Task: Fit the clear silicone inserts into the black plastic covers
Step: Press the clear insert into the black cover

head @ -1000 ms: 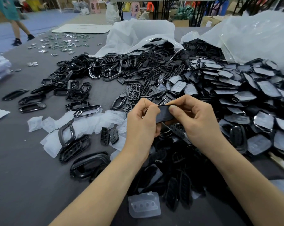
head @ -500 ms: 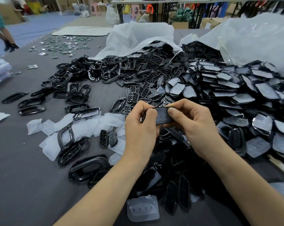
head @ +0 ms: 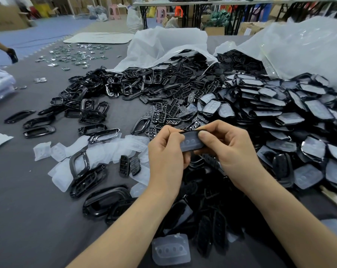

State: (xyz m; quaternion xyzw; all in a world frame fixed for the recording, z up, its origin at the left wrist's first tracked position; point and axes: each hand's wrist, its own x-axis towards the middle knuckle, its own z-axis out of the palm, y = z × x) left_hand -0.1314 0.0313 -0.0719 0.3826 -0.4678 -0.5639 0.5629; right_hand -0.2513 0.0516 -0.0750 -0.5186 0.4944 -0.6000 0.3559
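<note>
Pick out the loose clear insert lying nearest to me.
The clear insert lying alone at bottom centre of the view; the other loose ones are heaped farther off, on the left.

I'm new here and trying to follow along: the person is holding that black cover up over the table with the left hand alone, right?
Not quite. The head view shows both hands holding it: the left hand and the right hand each pinch one end of the black cover, raised over the table.

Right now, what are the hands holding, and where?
One black cover with a clear insert in it: the left hand pinches its left end, the right hand its right end.
</note>
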